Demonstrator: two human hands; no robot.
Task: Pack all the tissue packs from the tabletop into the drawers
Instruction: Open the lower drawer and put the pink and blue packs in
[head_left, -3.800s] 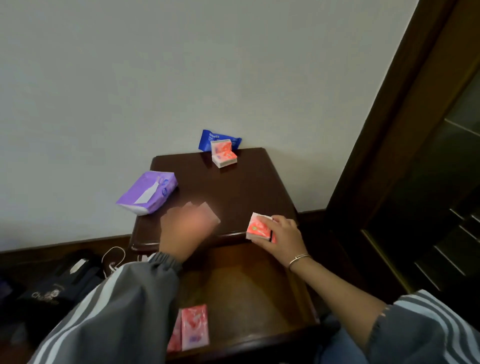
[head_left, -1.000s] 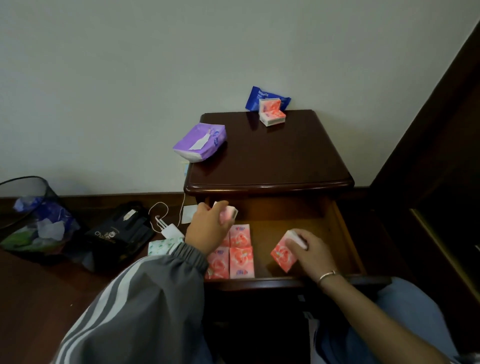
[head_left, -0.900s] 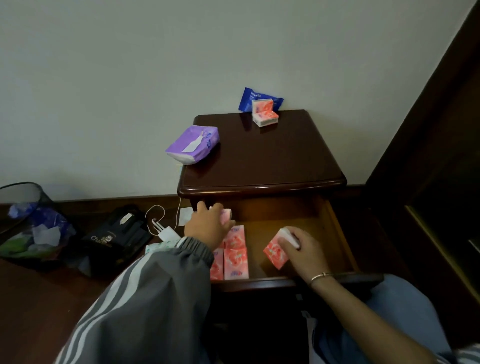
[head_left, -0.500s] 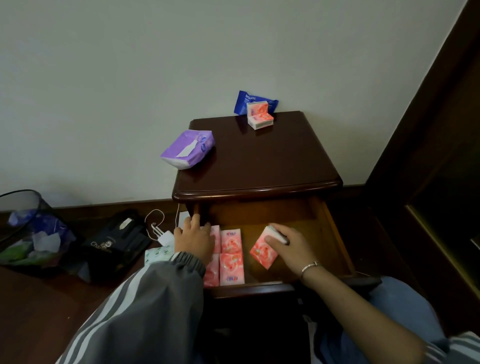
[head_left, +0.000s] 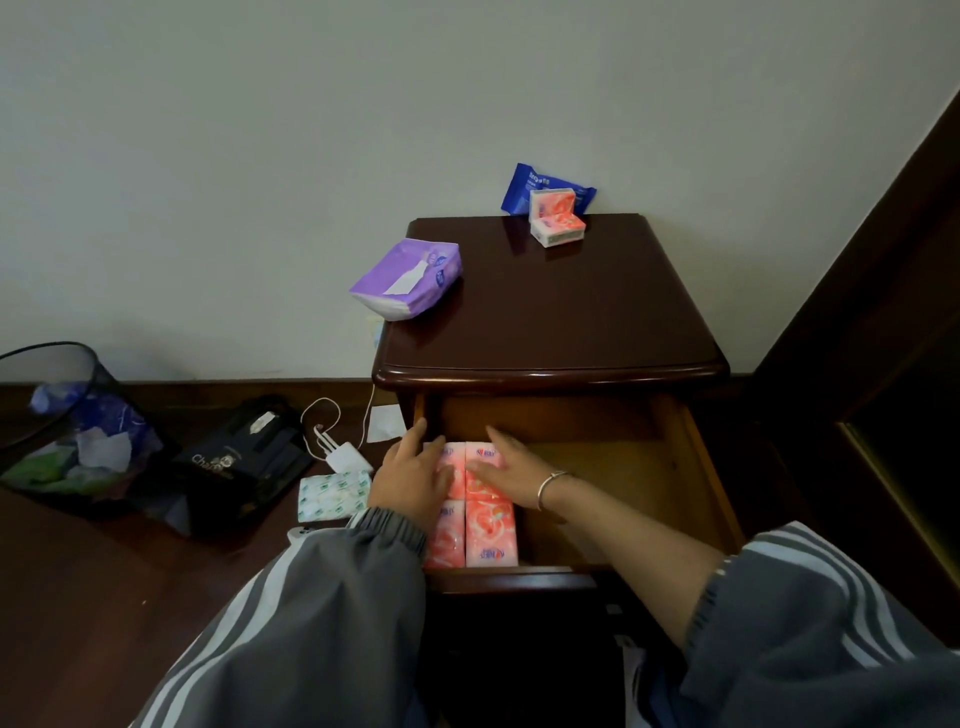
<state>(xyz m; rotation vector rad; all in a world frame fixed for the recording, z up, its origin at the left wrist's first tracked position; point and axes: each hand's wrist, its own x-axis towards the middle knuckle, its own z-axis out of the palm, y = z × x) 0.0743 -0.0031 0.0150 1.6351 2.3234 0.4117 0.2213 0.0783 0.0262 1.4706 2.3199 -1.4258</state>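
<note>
Both hands lying flat, fingers spread and gripping nothing, inside the open drawer (head_left: 649, 467): left hand (head_left: 413, 480) pressing down on the pink tissue packs (head_left: 485, 530) at the drawer's left end, right hand (head_left: 506, 470) resting across the far packs just beside it. Packs lying flat, side by side, in about two rows directly under and just nearer than the palms; exact count hidden by the hands, possibly four. Remaining on the table (head_left: 561, 306) well beyond the hands: purple tissue pack (head_left: 408, 278) overhanging the far-left edge, two small pink packs (head_left: 556, 218) stacked at the back edge, blue pack (head_left: 540, 184) leaning on the wall behind them. On the floor to the left of the left hand: green-patterned pack (head_left: 332, 496), white charger with cord (head_left: 343, 457), black bag (head_left: 244, 462), mesh waste bin (head_left: 57, 426).
</note>
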